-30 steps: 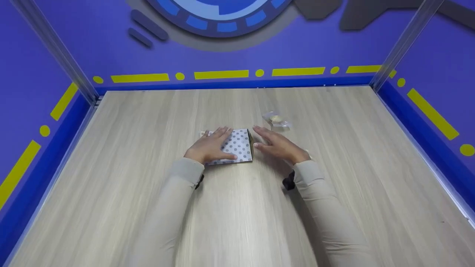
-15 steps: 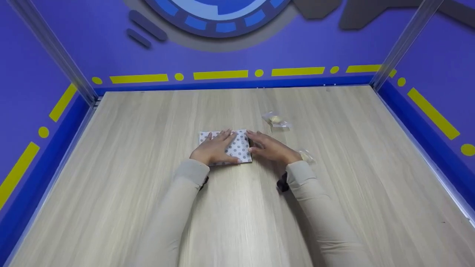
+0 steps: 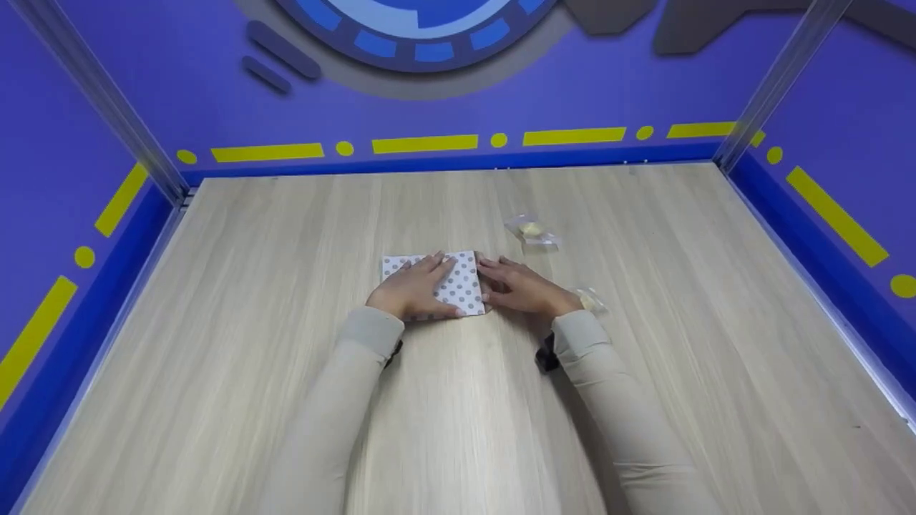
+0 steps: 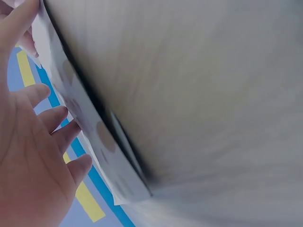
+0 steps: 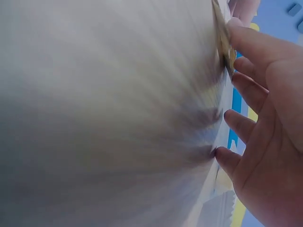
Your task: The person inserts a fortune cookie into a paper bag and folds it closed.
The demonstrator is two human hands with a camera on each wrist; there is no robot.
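Note:
A white paper bag with grey dots (image 3: 464, 280) lies flat in the middle of the table; its right end shows a brown inside. My left hand (image 3: 415, 290) rests on top of it, fingers spread and thumb along the near side. In the left wrist view, that hand (image 4: 33, 151) lies over the bag's dotted side (image 4: 102, 135). My right hand (image 3: 526, 290) is at the bag's right end, thumb and fingertips touching the edge. The right wrist view shows the thumb of this hand (image 5: 270, 104) at the brown edge of the bag (image 5: 223, 35), the other fingers spread along the table.
Beyond the right hand lies a clear plastic packet (image 3: 531, 230) with a pale yellowish piece inside. A second clear packet (image 3: 590, 300) is partly hidden behind the right wrist. Blue walls with yellow marks (image 3: 425, 144) border the wooden table (image 3: 458, 415).
My right hand has moved left, from apart from the bag to touching its right end. The left hand has shifted slightly right on the bag. The second packet has come partly into view.

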